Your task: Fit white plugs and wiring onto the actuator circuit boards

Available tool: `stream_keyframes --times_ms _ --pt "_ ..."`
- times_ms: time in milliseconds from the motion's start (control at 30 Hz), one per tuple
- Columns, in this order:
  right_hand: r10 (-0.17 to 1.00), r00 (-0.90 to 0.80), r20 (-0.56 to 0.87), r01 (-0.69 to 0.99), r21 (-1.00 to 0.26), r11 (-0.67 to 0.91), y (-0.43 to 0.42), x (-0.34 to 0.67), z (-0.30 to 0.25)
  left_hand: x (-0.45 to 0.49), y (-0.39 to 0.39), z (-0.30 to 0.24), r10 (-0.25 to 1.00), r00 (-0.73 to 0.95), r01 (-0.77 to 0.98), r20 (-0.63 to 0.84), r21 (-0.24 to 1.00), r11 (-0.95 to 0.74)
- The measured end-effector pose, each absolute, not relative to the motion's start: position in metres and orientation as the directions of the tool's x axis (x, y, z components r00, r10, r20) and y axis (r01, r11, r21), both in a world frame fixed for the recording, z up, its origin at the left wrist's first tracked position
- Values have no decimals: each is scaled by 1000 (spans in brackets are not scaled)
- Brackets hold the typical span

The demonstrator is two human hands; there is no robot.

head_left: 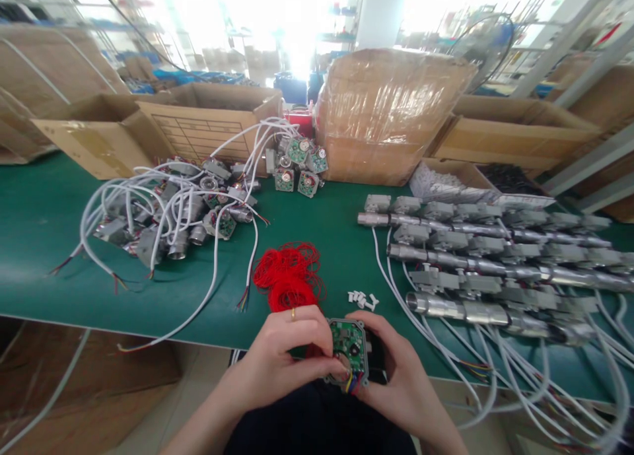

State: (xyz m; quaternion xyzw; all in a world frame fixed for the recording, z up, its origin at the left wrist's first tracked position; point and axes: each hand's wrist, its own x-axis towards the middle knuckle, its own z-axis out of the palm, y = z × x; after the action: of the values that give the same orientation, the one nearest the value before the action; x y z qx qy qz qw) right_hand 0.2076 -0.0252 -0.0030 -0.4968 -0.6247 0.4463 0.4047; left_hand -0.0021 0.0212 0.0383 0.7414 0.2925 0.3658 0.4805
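At the table's front edge, my right hand is wrapped round the right side of a small grey housing with a green circuit board facing up. Yellow, blue and red wires show at its lower rim. My left hand, with a ring on one finger, has its fingers closed in a pinch at the left of the board; what they hold is hidden. Just beyond my hands lies a tangled coil of red wire. To its right is a little group of white plastic pieces.
Left on the green table, metal valve units with white cables are piled. Several units with exposed boards stand at the back. Rows of closed units fill the right, cables hanging over the edge. Cardboard boxes line the back.
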Motion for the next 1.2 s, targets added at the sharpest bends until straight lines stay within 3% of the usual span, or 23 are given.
stream_keyframes --times_ms 167,267,533,767,1000,1067,1200 --pt "981 -185 59 260 -960 107 -26 208 -5 2 14 45 772 575 202 271 867 -455" --pt "982 -178 61 229 -968 102 -26 207 -5 1 6 43 822 489 263 291 849 -458" --pt "974 -211 83 218 -967 129 -24 209 -7 5 1 22 838 470 259 277 865 -431" --pt "970 -219 105 220 -963 154 -25 210 -6 24 -5 24 935 314 216 167 946 -241" --pt "978 -166 123 199 -968 156 -24 204 -6 36 -8 22 965 207 151 163 969 -196" --pt "980 -169 101 176 -976 131 -24 204 -8 33 -9 22 968 235 134 85 984 -118" --pt "985 -172 28 156 -986 55 -25 205 -9 23 -12 22 941 293 -38 -172 981 191"
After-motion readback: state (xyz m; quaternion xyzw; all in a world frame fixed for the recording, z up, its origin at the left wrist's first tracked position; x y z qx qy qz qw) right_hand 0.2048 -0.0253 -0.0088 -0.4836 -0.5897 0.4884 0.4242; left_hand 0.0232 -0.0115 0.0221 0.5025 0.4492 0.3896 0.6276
